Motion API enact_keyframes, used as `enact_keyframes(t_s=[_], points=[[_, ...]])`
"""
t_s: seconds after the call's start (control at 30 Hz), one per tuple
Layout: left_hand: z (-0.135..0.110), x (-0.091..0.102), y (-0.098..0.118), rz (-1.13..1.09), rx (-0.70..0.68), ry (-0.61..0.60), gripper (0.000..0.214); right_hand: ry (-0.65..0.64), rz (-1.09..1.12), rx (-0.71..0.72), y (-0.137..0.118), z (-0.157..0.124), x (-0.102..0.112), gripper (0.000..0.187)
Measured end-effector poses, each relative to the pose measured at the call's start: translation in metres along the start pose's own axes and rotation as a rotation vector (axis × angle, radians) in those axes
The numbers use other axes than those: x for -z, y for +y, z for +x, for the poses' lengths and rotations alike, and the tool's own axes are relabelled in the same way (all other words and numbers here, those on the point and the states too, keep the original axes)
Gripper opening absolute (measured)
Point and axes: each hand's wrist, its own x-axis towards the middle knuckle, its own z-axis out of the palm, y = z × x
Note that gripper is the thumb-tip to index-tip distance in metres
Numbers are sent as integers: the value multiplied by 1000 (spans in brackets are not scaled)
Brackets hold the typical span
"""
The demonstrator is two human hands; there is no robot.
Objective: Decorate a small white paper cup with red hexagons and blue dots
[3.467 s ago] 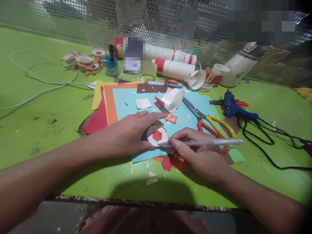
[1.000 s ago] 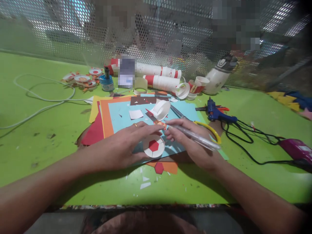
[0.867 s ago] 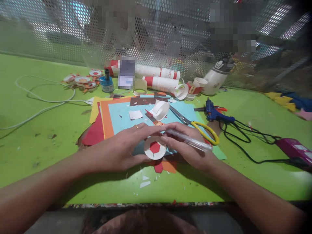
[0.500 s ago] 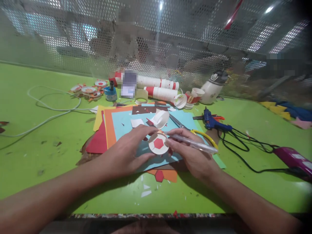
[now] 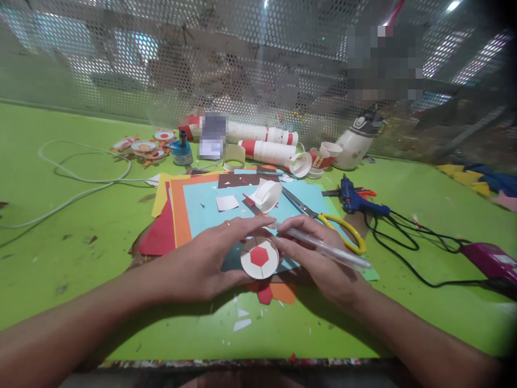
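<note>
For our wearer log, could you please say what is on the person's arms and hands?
Both forearms are bare, with no sleeves, gloves or watch in view. The left hand wears a thin gold-coloured ring; the right hand wears nothing.

Bright overhead light, soft shadows under the arms, blurred warped edges, dark corners.

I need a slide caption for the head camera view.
Left hand and right hand hold a white disc; the right also grips a pen.
</note>
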Motion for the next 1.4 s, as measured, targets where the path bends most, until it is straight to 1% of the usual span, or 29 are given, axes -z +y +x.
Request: enact_keyframes(t_s=[0.13, 0.23, 0.3, 0.37, 0.43, 0.53, 0.63, 0.7, 0.8, 0.93, 1.0, 1.03, 1.13, 1.23, 1.3, 1.4], points=[[0, 2, 1, -35, 20, -26, 69, -74, -8, -68, 2, 0, 3, 18], [0, 3, 2, -46, 33, -41, 68, -133, 68, -138, 2, -2, 3, 20], [0, 3, 2, -45, 15, -43, 64, -163, 134, -173, 3, -2, 3, 22], [0, 2, 1, -38, -18, -9, 58, -161, 179, -184, 4, -1, 2, 23], [1, 1, -2, -22, -58, 65, 54, -132, 210, -191, 6, 0, 0, 24], [2, 0, -6, 19, -113, 171, 55, -88, 272, -213, 8, -1, -6, 27], [2, 1, -7, 87, -143, 198, 57, -54, 310, -215, 9, -4, -13, 30], [2, 3, -7, 115, -140, 184, 57, -41, 300, -224, 9, -6, -16, 31], [2, 6, -7, 104, -95, 155, 60, -36, 218, -211, 7, -7, -16, 30], [3, 11, -9, 69, 6, 97, 67, 14, 93, -108, 5, -5, -10, 24], [4, 12, -11, 54, 41, 40, 70, 47, 69, -47, 4, -4, -6, 22], [5, 13, -12, 50, 52, 5, 71, 51, 68, -38, 4, -3, -4, 23], [6, 14, -18, 69, 56, -81, 67, -2, 91, -98, 7, -3, 1, 30], [7, 15, -24, 110, 45, -119, 59, -30, 47, -69, 11, -2, 3, 35], [8, 15, -25, 113, 45, -128, 58, -50, -19, -46, 12, -2, 3, 34], [9, 14, -23, 103, 72, -108, 57, -114, -52, -86, 12, -3, 1, 25]])
